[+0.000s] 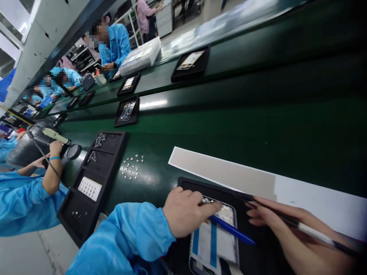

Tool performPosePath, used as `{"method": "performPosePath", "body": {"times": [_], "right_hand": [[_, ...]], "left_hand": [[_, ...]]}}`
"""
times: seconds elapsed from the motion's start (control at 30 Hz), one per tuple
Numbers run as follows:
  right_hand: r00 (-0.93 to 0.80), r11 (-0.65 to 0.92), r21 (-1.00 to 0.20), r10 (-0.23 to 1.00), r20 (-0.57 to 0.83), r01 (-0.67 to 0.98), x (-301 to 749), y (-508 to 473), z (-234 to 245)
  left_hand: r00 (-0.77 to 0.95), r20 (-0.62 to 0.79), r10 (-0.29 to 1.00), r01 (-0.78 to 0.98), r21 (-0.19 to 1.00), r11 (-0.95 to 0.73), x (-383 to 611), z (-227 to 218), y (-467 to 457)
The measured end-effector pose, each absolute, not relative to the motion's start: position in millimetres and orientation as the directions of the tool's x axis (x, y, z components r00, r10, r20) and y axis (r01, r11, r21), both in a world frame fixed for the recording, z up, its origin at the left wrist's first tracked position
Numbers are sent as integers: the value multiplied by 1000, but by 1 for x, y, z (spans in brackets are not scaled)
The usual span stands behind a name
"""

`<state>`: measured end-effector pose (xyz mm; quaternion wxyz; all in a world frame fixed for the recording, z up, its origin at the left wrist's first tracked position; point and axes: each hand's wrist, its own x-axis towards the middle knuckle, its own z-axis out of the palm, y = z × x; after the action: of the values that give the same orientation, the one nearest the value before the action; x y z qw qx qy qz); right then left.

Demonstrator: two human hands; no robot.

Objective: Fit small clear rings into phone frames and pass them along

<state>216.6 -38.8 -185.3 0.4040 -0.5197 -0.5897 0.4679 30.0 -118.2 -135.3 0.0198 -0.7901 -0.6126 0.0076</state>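
Note:
My left hand (185, 212) rests over the top of an open phone body (202, 244), which has blue strips and a metal rim. From under its fingers sticks out a blue pen-like stick (235, 232), its tip pointing right. The phone lies in a black foam tray (252, 252). To the right, my right hand (301, 236) is closed around slim tweezers (311, 231), dark at the tip and pale along the middle. Their dark end reaches left over the tray's upper part, and their exact tips are hard to make out.
Left of the tray, small metal parts (132, 167) lie scattered on the green bench. A black compartment tray (107, 179) holds more small parts and a white sheet. A pale paper strip (223, 172) lies behind. Phone trays (127, 111) stand farther back. A co-worker's arm (53, 173) is at left.

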Motion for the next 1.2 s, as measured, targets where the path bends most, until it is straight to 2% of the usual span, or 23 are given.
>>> {"method": "performPosePath", "body": {"times": [0.17, 0.27, 0.37, 0.43, 0.6, 0.77, 1.03, 1.2], "right_hand": [[-166, 85, -971, 985, 48, 222, 210, -40, -164], [-196, 121, -978, 977, 87, 169, 209, -39, -160], [-201, 187, -970, 967, 155, 155, 210, -39, -160], [-212, 253, -943, 955, 208, 215, 212, -39, -158], [-342, 400, -859, 894, 290, 319, 215, -41, -153], [-393, 387, -869, 883, 254, 307, 215, -42, -154], [-383, 339, -900, 897, 221, 273, 213, -42, -152], [-405, 398, -878, 873, 274, 265, 213, -41, -151]], "left_hand": [[245, 0, 970, 969, -30, -244, 29, -137, -118], [235, 70, 970, 971, 29, -237, 25, -140, -117], [139, 196, 971, 972, 158, -171, 18, -142, -114], [67, 221, 973, 955, 267, -127, 13, -143, -112], [-27, 162, 986, 881, 471, -54, 6, -141, -106], [-79, 98, 992, 776, 631, 0, 3, -138, -103], [-104, 58, 993, 746, 665, 39, 2, -137, -101], [-102, 52, 993, 738, 674, 41, 2, -137, -101]]}}
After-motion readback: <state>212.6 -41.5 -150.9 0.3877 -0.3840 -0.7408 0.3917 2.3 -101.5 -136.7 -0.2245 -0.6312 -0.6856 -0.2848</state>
